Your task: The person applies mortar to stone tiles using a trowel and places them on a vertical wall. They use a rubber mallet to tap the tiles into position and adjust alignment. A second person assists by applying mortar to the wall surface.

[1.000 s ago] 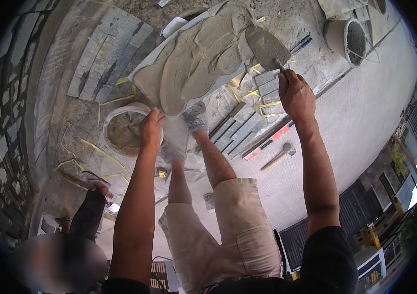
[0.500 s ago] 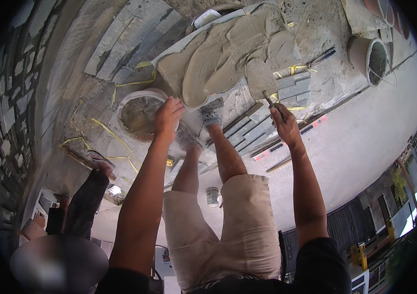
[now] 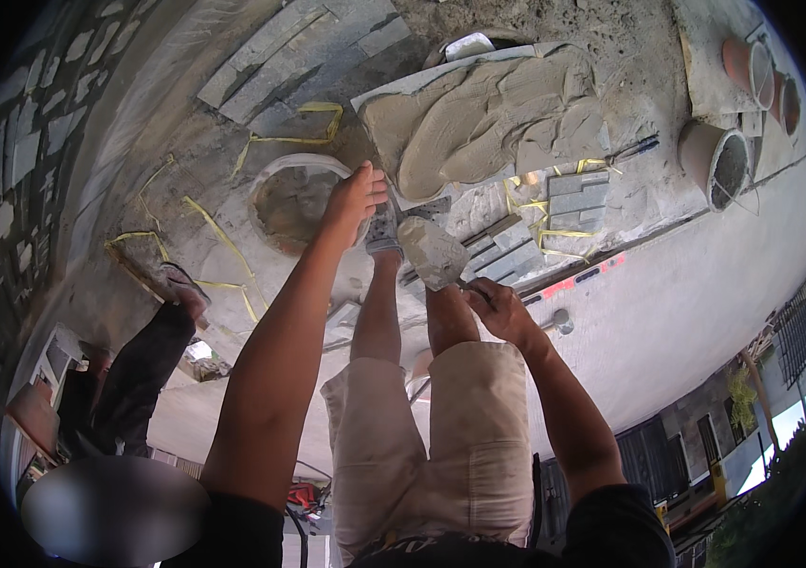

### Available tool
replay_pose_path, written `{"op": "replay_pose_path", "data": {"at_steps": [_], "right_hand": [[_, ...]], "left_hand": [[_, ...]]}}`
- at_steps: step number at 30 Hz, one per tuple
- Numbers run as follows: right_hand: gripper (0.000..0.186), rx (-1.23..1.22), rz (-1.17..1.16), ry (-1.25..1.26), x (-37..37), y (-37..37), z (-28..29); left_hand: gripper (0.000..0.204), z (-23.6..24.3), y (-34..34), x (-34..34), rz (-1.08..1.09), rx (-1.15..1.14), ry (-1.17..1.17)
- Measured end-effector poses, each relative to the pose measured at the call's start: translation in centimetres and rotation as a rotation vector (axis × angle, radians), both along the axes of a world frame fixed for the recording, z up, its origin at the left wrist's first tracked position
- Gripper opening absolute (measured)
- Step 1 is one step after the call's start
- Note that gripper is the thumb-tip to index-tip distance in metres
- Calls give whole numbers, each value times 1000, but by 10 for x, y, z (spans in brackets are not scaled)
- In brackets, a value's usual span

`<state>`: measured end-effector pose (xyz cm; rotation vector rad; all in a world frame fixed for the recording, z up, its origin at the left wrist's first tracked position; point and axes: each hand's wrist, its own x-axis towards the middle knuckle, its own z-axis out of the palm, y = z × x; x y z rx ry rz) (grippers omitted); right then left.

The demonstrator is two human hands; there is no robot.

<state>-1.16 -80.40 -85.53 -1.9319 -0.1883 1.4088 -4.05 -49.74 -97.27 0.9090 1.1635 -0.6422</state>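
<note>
Nearest, we note the beige shorts (image 3: 479, 417) and, beyond the right knee, the person's right hand (image 3: 502, 310) with its fingers curled shut around the dark handle of a trowel (image 3: 433, 254). The blade, its face smeared with grey mortar, points far and left; we see it over the right lower leg, apart from the mortar bed. Right of this hand a mallet (image 3: 563, 322) lies on the pavement, with a red level (image 3: 573, 275) a little farther off. Farther left, we record the left hand (image 3: 358, 204) empty, its fingers loosely extended and slightly parted. It overlaps the right side of a round bucket (image 3: 304, 159) holding wet mix (image 3: 294, 216); we cannot tell whether it touches the rim. A grey shoe (image 3: 384, 229) stands just right of that hand. Right of the shoes lie grey stone strips (image 3: 507, 248) and a block set bound in yellow strapping (image 3: 576, 204). Beyond these, we find the mortar (image 3: 493, 123) spread thick and ridged over a pale board (image 3: 441, 72). Stacked stone slabs (image 3: 308, 57) lie far left; a pail (image 3: 697, 156) lies tipped far right, near two reddish pots (image 3: 744, 66).
</note>
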Motion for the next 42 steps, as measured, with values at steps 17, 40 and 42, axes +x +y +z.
{"op": "replay_pose_path", "data": {"at_steps": [17, 40, 42], "right_hand": [[32, 76, -102, -45, 13, 77, -76], [49, 441, -1132, 439, 258, -116, -112], [51, 495, -1113, 472, 238, -118, -63]], "left_hand": [[67, -4, 62, -30, 112, 147, -152], [58, -10, -36, 26, 888, -228, -314], [57, 43, -37, 1, 883, -228, -354]]}}
